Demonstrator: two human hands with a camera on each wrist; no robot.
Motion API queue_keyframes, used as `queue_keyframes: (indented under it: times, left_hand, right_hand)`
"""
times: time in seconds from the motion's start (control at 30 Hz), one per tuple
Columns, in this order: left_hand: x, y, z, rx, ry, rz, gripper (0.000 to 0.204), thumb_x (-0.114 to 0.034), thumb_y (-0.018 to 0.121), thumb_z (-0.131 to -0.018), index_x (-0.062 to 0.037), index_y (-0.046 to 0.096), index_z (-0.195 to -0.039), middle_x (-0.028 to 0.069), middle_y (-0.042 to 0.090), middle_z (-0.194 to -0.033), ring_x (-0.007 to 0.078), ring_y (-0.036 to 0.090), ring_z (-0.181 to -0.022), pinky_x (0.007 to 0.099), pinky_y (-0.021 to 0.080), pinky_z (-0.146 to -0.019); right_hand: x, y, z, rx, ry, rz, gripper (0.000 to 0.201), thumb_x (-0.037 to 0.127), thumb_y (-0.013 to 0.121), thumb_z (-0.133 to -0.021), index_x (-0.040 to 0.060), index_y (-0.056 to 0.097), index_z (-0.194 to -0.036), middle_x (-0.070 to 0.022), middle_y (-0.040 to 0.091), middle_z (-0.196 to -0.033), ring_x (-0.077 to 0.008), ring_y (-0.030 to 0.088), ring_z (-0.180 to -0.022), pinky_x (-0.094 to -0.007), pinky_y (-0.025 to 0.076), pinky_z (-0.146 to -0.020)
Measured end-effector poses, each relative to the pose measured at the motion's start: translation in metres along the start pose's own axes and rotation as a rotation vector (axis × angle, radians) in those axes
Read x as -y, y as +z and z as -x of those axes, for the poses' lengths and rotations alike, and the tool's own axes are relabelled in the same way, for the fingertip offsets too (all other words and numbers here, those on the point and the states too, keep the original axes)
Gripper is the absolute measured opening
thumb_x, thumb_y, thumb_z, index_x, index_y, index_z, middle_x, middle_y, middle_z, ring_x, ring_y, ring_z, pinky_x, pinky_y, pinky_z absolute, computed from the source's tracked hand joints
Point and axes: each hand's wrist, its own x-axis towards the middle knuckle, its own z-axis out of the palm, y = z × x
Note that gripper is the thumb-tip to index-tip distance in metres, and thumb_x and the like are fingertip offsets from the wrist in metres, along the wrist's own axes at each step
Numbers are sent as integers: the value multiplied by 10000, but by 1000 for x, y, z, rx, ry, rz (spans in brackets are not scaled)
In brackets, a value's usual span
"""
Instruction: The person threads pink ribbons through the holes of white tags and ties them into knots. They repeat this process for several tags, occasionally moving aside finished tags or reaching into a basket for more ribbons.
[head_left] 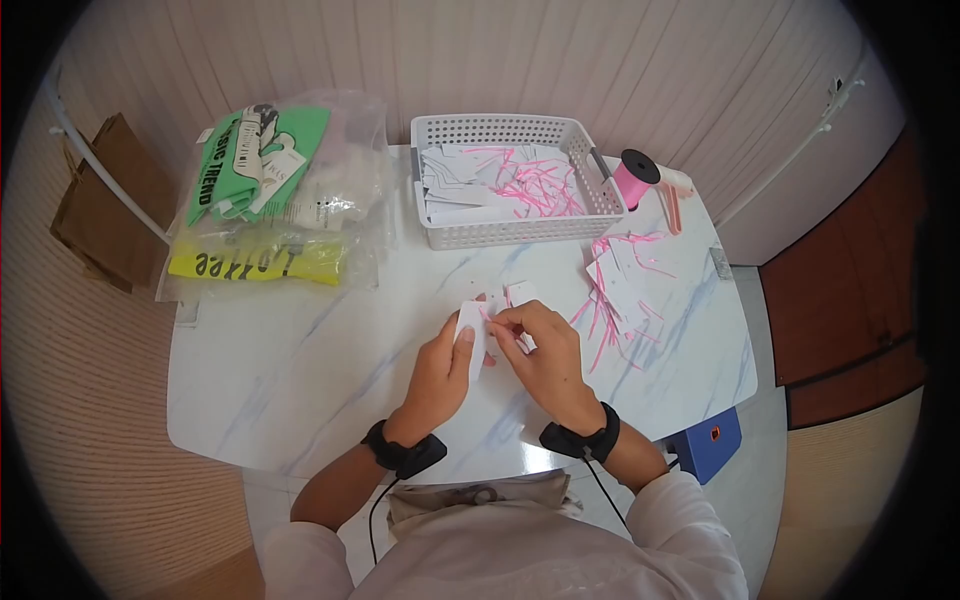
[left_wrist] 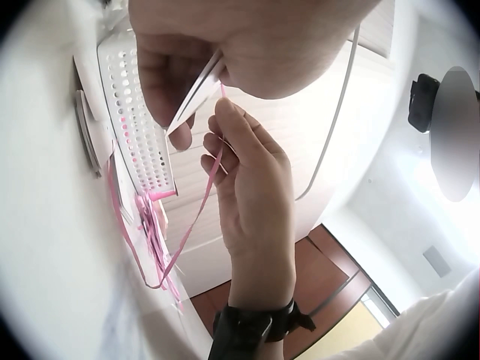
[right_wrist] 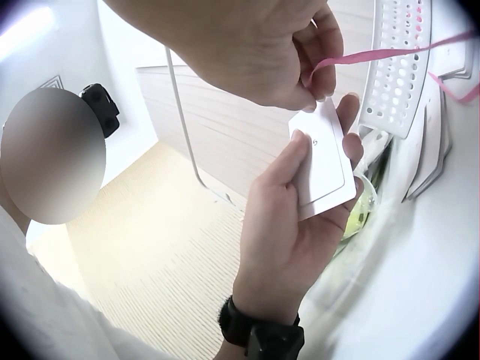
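Observation:
My left hand (head_left: 437, 368) holds white rectangular tags (right_wrist: 321, 161) between thumb and fingers; in the right wrist view they overlap in a thin stack, with a small hole in the upper one. At their top end, my right hand (head_left: 552, 362) pinches a pink ribbon (left_wrist: 196, 217) with thumb and fingertips. The ribbon's long tail hangs in a loop below the right fingers in the left wrist view. More white tags (head_left: 520, 291) lie on the table just beyond the right hand. A pile of tags with pink ribbons (head_left: 622, 300) spreads to its right.
A white perforated basket (head_left: 500, 236) of tags and ribbons stands at the back. Beside it are a pink ribbon spool (head_left: 632, 188) and a pink-handled tool (head_left: 673, 212). Clear bags with green (head_left: 225, 165) and yellow (head_left: 255, 265) contents lie at left. A blue box (head_left: 708, 447) sits below the table's right edge.

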Motion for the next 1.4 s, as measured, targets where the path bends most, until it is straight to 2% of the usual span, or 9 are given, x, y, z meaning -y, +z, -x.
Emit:
queue_keyframes:
  times: [0.23,0.33,0.43,0.5,0.6,0.73,0.97,1.07,1.4]
  left_hand:
    - [-4,-2,1,49,-3,-11,311,-175,354,-1014,7,497,-1221,119,666,-786,186,665,-690,288,489,-639]
    - [1,-2,1,40,3,-44,296,-162,376,-1003,9,498,-1211,138,661,-769,221,669,-685,309,490,-628]
    - [1,-3,2,104,-16,-49,309,-165,369,-1008,9,489,-1234,120,655,-809,182,656,-709,292,484,-658]
    - [-1,-4,3,168,-33,-55,324,-171,350,-1017,8,480,-1254,94,652,-858,126,643,-735,264,479,-693]
    - [-2,-4,4,236,-41,-82,319,-160,347,-1016,9,471,-1257,81,652,-884,127,644,-744,263,479,-693]
    - [-1,-4,3,285,-11,-50,314,-151,340,-1016,10,462,-1257,75,652,-928,121,635,-748,260,481,-696]
    - [2,-3,4,304,-74,20,293,-148,371,-1010,19,470,-1228,127,668,-940,160,619,-696,297,477,-692]
    - [-4,0,4,339,-115,236,306,-150,355,-1017,25,451,-1248,113,671,-999,148,613,-705,286,473,-707]
    - [-7,-4,4,372,-44,186,332,-180,351,-1025,24,437,-1272,106,669,-1006,131,615,-720,269,464,-738]
  right_hand:
    - [5,-4,-6,77,53,58,140,78,695,-780,72,644,-910,-78,612,-782,-226,575,-677,-328,447,-631]
    - [8,-8,-12,-38,-149,93,169,71,680,-784,66,649,-950,-104,609,-865,-241,579,-786,-331,456,-689]
    - [4,-16,-16,-34,48,-65,176,87,664,-812,49,655,-984,-96,609,-932,-223,574,-883,-320,455,-737]
    - [-4,-25,-23,232,303,-412,135,96,636,-863,19,654,-972,-41,627,-951,-144,577,-900,-303,449,-778]
    - [-23,-24,-23,446,417,-580,170,159,630,-890,15,668,-973,-7,627,-920,-102,559,-831,-254,435,-748]
    - [-31,-26,-30,439,436,-740,180,187,623,-899,24,676,-956,13,636,-889,-72,542,-772,-231,424,-705]
    - [-48,-45,-59,-5,621,-769,212,235,613,-885,49,673,-965,51,538,-738,-33,473,-667,-204,386,-611]
    - [-53,-49,-62,-93,604,-759,210,235,613,-886,49,671,-965,50,531,-733,-34,475,-662,-203,383,-598]
    - [-78,-44,-61,-335,659,-848,183,238,615,-904,68,650,-962,24,580,-771,-53,517,-662,-202,401,-583]
